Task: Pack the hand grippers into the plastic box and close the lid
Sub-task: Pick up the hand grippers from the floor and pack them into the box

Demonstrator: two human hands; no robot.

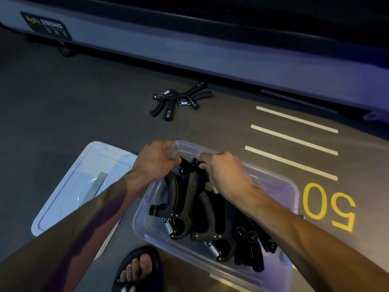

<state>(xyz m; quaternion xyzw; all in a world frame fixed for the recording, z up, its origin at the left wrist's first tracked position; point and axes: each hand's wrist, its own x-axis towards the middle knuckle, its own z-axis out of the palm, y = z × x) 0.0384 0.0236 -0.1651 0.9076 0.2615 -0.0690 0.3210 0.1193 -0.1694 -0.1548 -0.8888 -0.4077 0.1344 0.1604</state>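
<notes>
This looks like a gym or fitness studio. The floor [84, 98] is dark rubbery matting painted with white distance lines [294, 138] and a yellow number "50" [329, 207], as on a sled or sprint track. Along the far edge runs a long grey machine base [189, 45] on small feet, bearing a label [45, 25] that reads "STRONG". Hand grippers [181, 100], grip-training tools, lie on the floor. The lighting is dim and bluish.

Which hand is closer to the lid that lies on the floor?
The left hand. It is at the box's far-left corner, just beside the lid. The right hand is over the box, further from the lid. Both hold hand grippers.
</notes>
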